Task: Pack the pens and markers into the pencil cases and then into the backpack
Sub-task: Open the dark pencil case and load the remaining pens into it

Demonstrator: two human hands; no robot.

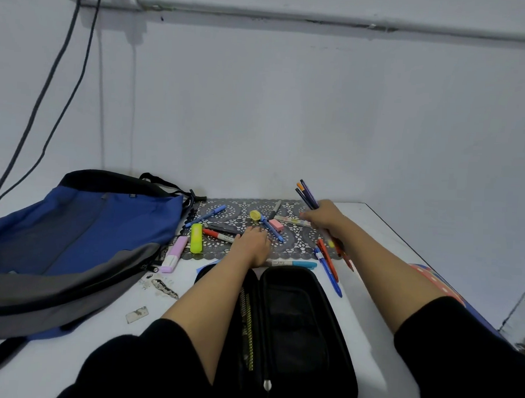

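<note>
Black pencil case (292,320) lies open on the desk (374,224). Left hand (251,243) rests flat on the mat (298,244), fingers straight, just beside a red marker (220,235). Right hand (325,216) grips a bunch of pens (308,196). Blue backpack (73,235) sits left. Marker writing is too small to read.

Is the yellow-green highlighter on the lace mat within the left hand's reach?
Likely yes: the left hand rests open near the yellow-green highlighter, with only a flat red marker between.

White table (374,354) carries blue backpack (82,236), grey lace mat (295,245), open black pencil case (295,320), pink highlighter (173,255), blue pen (333,280).
</note>
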